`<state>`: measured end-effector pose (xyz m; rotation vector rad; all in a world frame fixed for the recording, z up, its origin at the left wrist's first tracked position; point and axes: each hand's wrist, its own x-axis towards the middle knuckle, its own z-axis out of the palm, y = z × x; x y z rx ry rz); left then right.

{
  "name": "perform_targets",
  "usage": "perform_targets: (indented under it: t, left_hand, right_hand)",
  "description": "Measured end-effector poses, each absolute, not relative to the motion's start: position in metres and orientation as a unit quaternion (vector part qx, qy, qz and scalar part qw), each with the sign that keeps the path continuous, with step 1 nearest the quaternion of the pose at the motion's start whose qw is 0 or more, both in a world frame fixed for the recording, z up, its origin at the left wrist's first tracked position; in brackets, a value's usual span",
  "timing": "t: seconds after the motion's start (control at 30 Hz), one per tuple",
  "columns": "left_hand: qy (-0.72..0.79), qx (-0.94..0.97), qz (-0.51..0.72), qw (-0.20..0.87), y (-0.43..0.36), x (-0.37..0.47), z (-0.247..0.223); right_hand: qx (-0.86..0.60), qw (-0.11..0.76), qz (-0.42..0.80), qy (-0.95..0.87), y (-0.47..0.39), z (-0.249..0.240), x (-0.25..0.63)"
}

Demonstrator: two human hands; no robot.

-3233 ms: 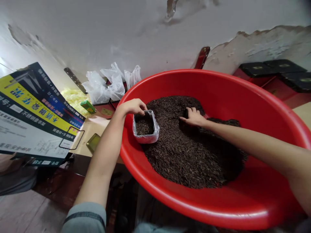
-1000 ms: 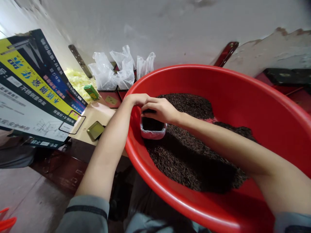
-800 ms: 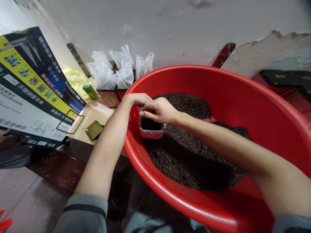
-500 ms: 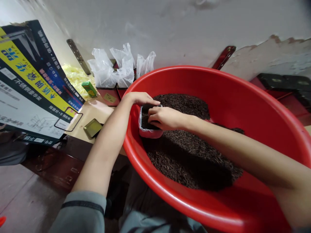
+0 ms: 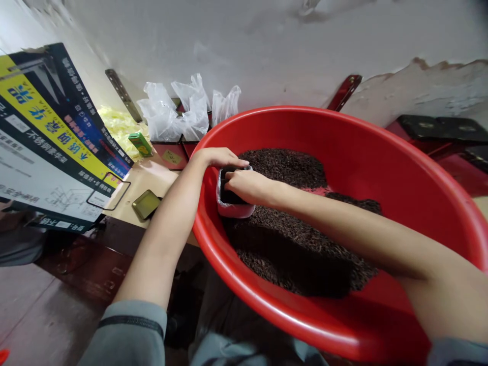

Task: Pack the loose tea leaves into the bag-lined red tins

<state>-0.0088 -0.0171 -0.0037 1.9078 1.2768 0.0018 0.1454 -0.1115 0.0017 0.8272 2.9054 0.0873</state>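
Note:
A small box lined with clear plastic [image 5: 237, 210] sits inside the left end of a big red tub [image 5: 381, 133]. Dark loose leaf-like bits [image 5: 284, 165] cover much of the tub's floor, and dark stuff is inside the box too. My left hand [image 5: 225, 157] grips the box's far rim, its fingers reaching along the edge. From the right, my right hand [image 5: 246, 185] reaches into the box; its fingertips are hidden in the dark inside, so what they hold, if anything, does not show.
Boxes with clear plastic bags [image 5: 162, 117] stand behind the tub's left end. A green packet [image 5: 140, 144], a gold-coloured lid [image 5: 146, 205] and a large printed carton [image 5: 49, 147] are at the left. Dark-topped red boxes [image 5: 427, 127] lie at the right.
My right hand has moved slightly left and deeper into the box, its fingers now more hidden. My left hand stays on the rim. The view has shifted slightly.

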Motion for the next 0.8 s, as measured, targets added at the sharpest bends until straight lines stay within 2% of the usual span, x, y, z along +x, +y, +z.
perform_targets:
  t: [0.23, 0.4, 0.5, 0.6, 0.8]
  left_hand:
    - [0.505, 0.769, 0.000, 0.392, -0.015, -0.009, -0.005]
    - [0.525, 0.740, 0.013, 0.420, -0.019, -0.007, -0.001]
    - [0.526, 0.727, 0.014, 0.442, -0.023, -0.006, 0.003]
    - [0.531, 0.727, 0.009, 0.436, -0.023, -0.007, 0.005]
    - [0.529, 0.734, -0.004, 0.426, -0.021, -0.009, 0.004]
  right_hand:
    - [0.255, -0.090, 0.027, 0.962, -0.103, 0.006, 0.162]
    - [0.460, -0.237, 0.048, 0.855, -0.057, -0.011, 0.241]
    - [0.631, -0.196, 0.022, 0.750, -0.025, -0.044, 0.304]
    - [0.770, -0.124, -0.104, 0.617, -0.010, -0.081, 0.349]
    - [0.824, -0.140, -0.130, 0.534, -0.018, -0.128, 0.354]
